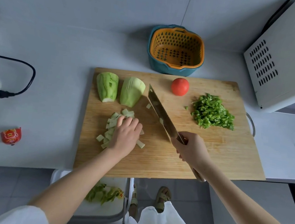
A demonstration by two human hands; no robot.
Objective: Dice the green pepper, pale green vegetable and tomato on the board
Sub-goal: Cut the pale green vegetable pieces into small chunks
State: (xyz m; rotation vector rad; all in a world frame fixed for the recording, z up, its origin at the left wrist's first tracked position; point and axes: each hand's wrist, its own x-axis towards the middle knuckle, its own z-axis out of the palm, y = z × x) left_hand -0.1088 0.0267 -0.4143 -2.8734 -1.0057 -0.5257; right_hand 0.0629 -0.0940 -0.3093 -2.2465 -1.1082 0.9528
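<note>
On the wooden cutting board (211, 153) lie two pale green vegetable pieces (107, 87) (131, 91) at the back left. A whole red tomato (180, 86) sits at the back middle. A heap of diced green pepper (213, 112) lies at the right. My left hand (126, 136) rests palm down on a pile of pale green cubes (110, 128), fingers curled over them. My right hand (190, 149) grips the handle of a cleaver (160, 114). Its blade is raised and slants toward the back left, with small bits stuck to it.
An orange strainer in a teal basin (176, 49) stands behind the board. A white appliance (287, 58) is at the right. A power cord (21, 75) and a red packet (11, 135) lie at the left. A bin with green peelings (103, 195) sits below the counter edge.
</note>
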